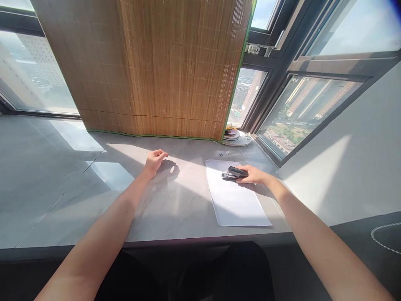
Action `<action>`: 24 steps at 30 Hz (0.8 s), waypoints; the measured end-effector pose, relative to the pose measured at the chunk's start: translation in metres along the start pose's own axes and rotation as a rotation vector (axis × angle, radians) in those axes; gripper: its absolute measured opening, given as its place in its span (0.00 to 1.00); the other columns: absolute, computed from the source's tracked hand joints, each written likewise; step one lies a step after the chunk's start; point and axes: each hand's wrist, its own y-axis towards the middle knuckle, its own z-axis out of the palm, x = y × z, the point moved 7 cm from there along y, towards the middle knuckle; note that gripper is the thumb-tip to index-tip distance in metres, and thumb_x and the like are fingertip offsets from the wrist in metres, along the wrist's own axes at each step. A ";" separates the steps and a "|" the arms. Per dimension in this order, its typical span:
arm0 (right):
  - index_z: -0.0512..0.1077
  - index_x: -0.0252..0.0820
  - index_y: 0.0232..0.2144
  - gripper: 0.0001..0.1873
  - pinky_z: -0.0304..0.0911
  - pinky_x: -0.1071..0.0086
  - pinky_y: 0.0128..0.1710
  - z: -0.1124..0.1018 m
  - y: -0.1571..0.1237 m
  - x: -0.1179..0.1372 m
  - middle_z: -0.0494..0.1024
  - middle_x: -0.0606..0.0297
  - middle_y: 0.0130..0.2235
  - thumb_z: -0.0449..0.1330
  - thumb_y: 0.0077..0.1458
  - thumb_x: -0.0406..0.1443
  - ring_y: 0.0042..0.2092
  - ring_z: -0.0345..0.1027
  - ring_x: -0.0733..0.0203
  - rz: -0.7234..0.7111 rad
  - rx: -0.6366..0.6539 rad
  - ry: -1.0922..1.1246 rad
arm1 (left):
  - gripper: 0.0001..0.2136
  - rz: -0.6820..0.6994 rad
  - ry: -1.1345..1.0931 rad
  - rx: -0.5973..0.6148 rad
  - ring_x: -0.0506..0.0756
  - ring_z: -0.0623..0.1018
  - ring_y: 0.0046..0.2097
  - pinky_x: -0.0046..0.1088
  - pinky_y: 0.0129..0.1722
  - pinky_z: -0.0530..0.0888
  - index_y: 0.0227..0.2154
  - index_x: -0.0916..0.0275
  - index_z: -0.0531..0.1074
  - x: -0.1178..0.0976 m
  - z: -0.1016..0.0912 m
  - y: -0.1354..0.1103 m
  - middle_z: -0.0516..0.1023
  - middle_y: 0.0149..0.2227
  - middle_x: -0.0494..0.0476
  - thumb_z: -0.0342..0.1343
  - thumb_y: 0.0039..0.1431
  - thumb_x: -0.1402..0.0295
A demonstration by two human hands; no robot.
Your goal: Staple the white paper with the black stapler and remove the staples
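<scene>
My right hand [254, 174] is wrapped round the rear end of a black stapler [233, 174], whose jaws point left and stand apart. The stapler is over the upper part of the white paper [238, 205]; whether it touches the sheet I cannot tell. To the left, my left hand [154, 161] hovers just over the sill with thumb and fingertips pinched together. Anything in that pinch is too small to make out. Its shadow falls beside it. A few small grey pieces [223, 154] lie beyond the paper's far edge, too small to name.
A bamboo blind [175, 75] with green edging hangs down to the marble-like sill [178, 209]. Stacked plates [236, 139] sit in the far right corner by the window frames. A white wall [354, 167] bounds the right side. A pale cord [380, 230] lies at lower right.
</scene>
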 end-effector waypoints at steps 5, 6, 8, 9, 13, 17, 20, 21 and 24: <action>0.79 0.41 0.56 0.35 0.74 0.55 0.49 -0.008 -0.005 -0.005 0.84 0.51 0.51 0.75 0.44 0.39 0.51 0.79 0.42 0.036 0.003 0.058 | 0.10 -0.027 0.005 -0.005 0.52 0.63 0.27 0.29 0.27 0.59 0.19 0.58 0.74 0.000 -0.002 -0.001 0.68 0.22 0.51 0.62 0.50 0.61; 0.79 0.42 0.56 0.35 0.74 0.54 0.49 -0.007 -0.004 -0.005 0.84 0.51 0.51 0.75 0.43 0.40 0.51 0.79 0.41 0.035 0.012 0.069 | 0.10 -0.029 0.007 -0.005 0.52 0.64 0.27 0.29 0.27 0.59 0.19 0.58 0.74 0.000 -0.002 0.000 0.69 0.23 0.51 0.62 0.50 0.61; 0.80 0.43 0.52 0.34 0.74 0.54 0.49 -0.008 -0.005 -0.004 0.84 0.51 0.51 0.76 0.42 0.45 0.52 0.78 0.41 -0.002 -0.007 0.094 | 0.10 -0.020 0.015 0.001 0.52 0.64 0.27 0.29 0.27 0.59 0.19 0.58 0.74 0.001 -0.002 0.000 0.70 0.23 0.51 0.62 0.50 0.60; 0.80 0.44 0.50 0.32 0.73 0.55 0.49 -0.014 -0.005 -0.004 0.84 0.52 0.50 0.75 0.43 0.50 0.53 0.78 0.41 -0.043 -0.072 0.123 | 0.10 -0.014 0.025 0.006 0.51 0.64 0.27 0.29 0.26 0.58 0.19 0.58 0.74 0.001 -0.002 0.000 0.70 0.23 0.51 0.63 0.50 0.60; 0.73 0.48 0.30 0.34 0.71 0.59 0.37 -0.063 -0.027 -0.028 0.82 0.53 0.38 0.48 0.58 0.68 0.42 0.78 0.49 -0.153 -0.788 0.271 | 0.13 0.010 0.053 0.029 0.52 0.66 0.27 0.30 0.27 0.59 0.20 0.58 0.74 0.002 0.002 0.001 0.72 0.23 0.52 0.63 0.52 0.57; 0.59 0.50 0.20 0.29 0.55 0.65 0.23 -0.077 -0.039 -0.068 0.69 0.64 0.21 0.50 0.58 0.63 0.23 0.61 0.60 0.035 -1.083 0.215 | 0.21 0.036 -0.082 -0.015 0.54 0.69 0.29 0.31 0.30 0.63 0.15 0.58 0.66 0.002 -0.003 0.003 0.70 0.22 0.54 0.60 0.57 0.53; 0.61 0.49 0.18 0.27 0.49 0.66 0.21 -0.071 -0.024 -0.080 0.67 0.66 0.19 0.59 0.53 0.60 0.21 0.53 0.64 0.096 -0.935 0.220 | 0.25 0.007 -0.244 -0.078 0.52 0.65 0.26 0.31 0.29 0.62 0.13 0.57 0.55 0.006 -0.011 0.006 0.60 0.19 0.51 0.60 0.58 0.54; 0.62 0.48 0.17 0.27 0.49 0.66 0.22 -0.068 -0.020 -0.081 0.67 0.66 0.19 0.61 0.51 0.60 0.21 0.52 0.65 0.101 -0.893 0.220 | 0.26 -0.005 -0.289 -0.086 0.52 0.63 0.25 0.32 0.28 0.61 0.14 0.57 0.53 0.007 -0.013 0.007 0.57 0.19 0.50 0.60 0.58 0.55; 0.65 0.46 0.16 0.28 0.51 0.66 0.23 -0.064 -0.012 -0.080 0.65 0.67 0.17 0.63 0.49 0.59 0.21 0.52 0.65 0.106 -0.825 0.189 | 0.26 -0.026 -0.369 -0.089 0.51 0.60 0.25 0.32 0.28 0.60 0.14 0.57 0.51 0.010 -0.015 0.009 0.54 0.19 0.49 0.61 0.58 0.57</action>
